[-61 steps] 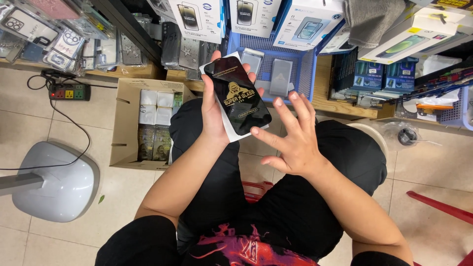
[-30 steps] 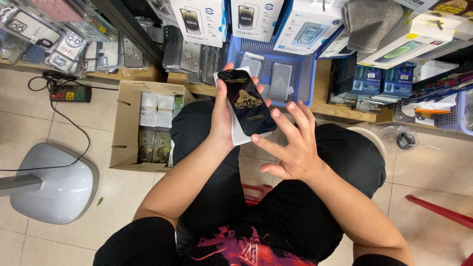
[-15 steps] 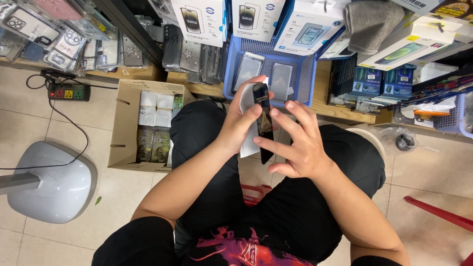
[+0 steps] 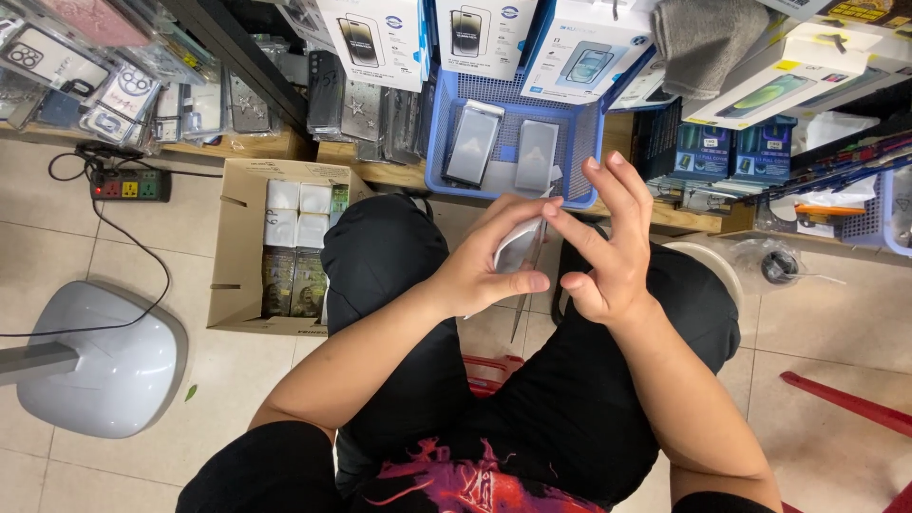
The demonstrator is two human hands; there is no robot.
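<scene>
Seated over the lap, the left hand [image 4: 475, 271] clasps a phone [image 4: 521, 249] edge-on — its long axis running up toward the blue basket [image 4: 437, 133]. The right hand [image 4: 603, 252], fingers spread and holding nothing, hovers just beside it, index fingertip nearest the phone's upper end.

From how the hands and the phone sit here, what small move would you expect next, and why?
Probably the right hand closes its fingers onto the phone to steady it. The left hand grips the phone turned nearly edge-on to the camera, while the right hand's fingers are spread beside its edge and do not yet grip it.
</scene>
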